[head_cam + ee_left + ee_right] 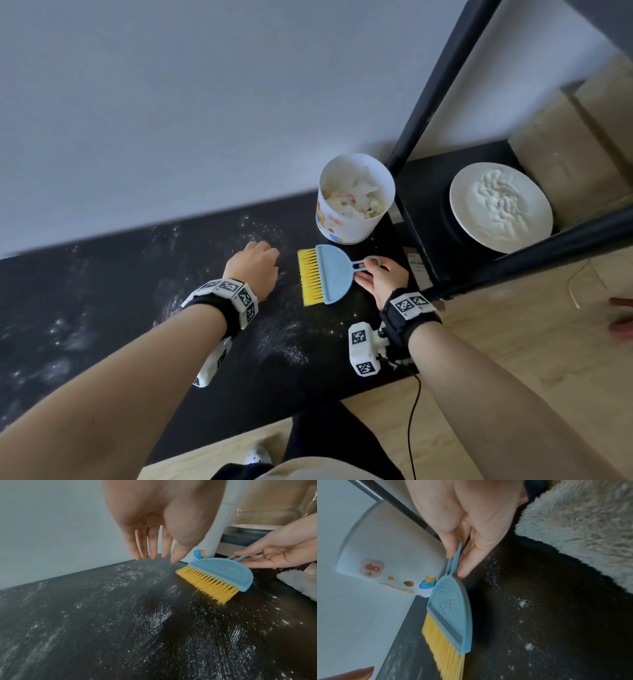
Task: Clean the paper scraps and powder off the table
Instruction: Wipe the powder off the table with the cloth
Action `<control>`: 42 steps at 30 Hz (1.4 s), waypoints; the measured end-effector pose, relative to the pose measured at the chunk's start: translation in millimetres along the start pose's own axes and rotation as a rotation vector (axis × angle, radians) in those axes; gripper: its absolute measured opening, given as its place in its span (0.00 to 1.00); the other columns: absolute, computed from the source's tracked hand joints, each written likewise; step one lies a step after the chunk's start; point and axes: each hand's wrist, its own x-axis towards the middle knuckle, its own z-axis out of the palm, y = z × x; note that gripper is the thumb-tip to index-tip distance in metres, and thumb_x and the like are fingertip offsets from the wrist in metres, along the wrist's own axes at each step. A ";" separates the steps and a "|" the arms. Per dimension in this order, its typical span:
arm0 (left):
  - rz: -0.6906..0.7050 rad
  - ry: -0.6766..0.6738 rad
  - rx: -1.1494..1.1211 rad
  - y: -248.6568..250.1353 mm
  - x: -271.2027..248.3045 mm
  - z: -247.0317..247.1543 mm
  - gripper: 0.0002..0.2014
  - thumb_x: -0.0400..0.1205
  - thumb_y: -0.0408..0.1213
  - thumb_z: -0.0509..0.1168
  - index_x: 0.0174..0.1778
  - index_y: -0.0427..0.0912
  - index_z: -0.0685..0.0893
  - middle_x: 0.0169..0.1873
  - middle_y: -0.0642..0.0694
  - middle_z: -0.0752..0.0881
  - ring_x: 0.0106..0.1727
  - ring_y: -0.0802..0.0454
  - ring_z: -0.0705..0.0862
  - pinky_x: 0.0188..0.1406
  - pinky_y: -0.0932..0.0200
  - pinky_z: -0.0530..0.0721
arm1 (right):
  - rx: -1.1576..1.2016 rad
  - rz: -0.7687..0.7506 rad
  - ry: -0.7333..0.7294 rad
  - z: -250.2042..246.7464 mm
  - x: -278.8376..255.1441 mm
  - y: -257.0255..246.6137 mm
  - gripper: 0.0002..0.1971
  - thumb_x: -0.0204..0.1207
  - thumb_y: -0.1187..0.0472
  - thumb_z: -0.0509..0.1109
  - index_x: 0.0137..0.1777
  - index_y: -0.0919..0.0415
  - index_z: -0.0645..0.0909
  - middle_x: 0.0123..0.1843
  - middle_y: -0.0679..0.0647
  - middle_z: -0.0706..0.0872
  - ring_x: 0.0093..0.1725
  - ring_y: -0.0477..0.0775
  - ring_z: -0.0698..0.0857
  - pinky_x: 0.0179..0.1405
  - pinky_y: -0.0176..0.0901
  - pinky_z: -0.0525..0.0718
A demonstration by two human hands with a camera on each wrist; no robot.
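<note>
Head view: your right hand has its grip on the blue brush, thumb and fingers pinching the thin looped handle. Brush lies low over the black tabletop, yellow bristles pointing toward your left hand. Can't tell whether the bristles touch the surface.

Left hand hovers just left of the bristles, not touching the brush. Left wrist view: fingers straight and loosely spread, pointing down, grip holding nothing, tips clear of the tabletop.

White powder is smeared in streaks and specks across most of the tabletop, heavier patch in front of the brush and more out to the far left. Right wrist view shows a few small white clumps beside the brush, powder or paper bits, can't tell which.

Paper scraps sit in the white cartoon-print bucket, upright on the tabletop just behind the brush. A white plate with a mound of white powder sits on the black shelf to the right, behind the black frame posts. A fluffy white cloth lies on the tabletop near your right hand.
</note>
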 end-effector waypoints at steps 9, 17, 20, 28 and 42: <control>-0.009 -0.052 0.010 10.8 -6.6 8.0 0.17 0.85 0.41 0.56 0.68 0.43 0.77 0.68 0.48 0.76 0.70 0.48 0.73 0.61 0.51 0.79 | -0.163 0.009 -0.042 7.2 11.0 -8.2 0.25 0.78 0.76 0.64 0.75 0.70 0.69 0.57 0.68 0.81 0.59 0.62 0.82 0.60 0.54 0.82; 0.017 -0.028 0.003 19.6 -16.2 2.6 0.16 0.85 0.41 0.56 0.68 0.43 0.77 0.67 0.49 0.76 0.70 0.49 0.73 0.61 0.51 0.81 | -0.304 -0.040 -0.027 -4.0 0.6 -19.4 0.27 0.78 0.75 0.66 0.77 0.70 0.67 0.72 0.66 0.75 0.69 0.64 0.78 0.65 0.55 0.81; 0.020 -0.021 0.003 22.2 -22.0 0.2 0.16 0.85 0.41 0.57 0.67 0.43 0.77 0.66 0.49 0.77 0.69 0.49 0.73 0.60 0.50 0.82 | -0.319 -0.056 -0.035 -9.4 -4.2 -20.8 0.22 0.78 0.75 0.66 0.72 0.72 0.72 0.68 0.68 0.78 0.67 0.64 0.79 0.64 0.56 0.81; 0.088 0.027 0.009 31.9 -55.4 -4.3 0.15 0.85 0.41 0.57 0.67 0.43 0.76 0.65 0.48 0.78 0.68 0.49 0.73 0.59 0.49 0.81 | -0.822 -0.400 -0.080 -16.0 -49.6 -12.9 0.15 0.77 0.65 0.68 0.63 0.61 0.82 0.61 0.54 0.86 0.61 0.53 0.83 0.66 0.46 0.79; 0.218 0.015 0.130 56.5 -107.4 29.5 0.12 0.85 0.38 0.56 0.62 0.42 0.77 0.61 0.46 0.79 0.63 0.47 0.75 0.54 0.53 0.79 | -1.607 -0.536 -0.011 -84.5 -127.0 48.2 0.14 0.81 0.60 0.60 0.65 0.58 0.76 0.62 0.56 0.79 0.57 0.60 0.82 0.51 0.51 0.83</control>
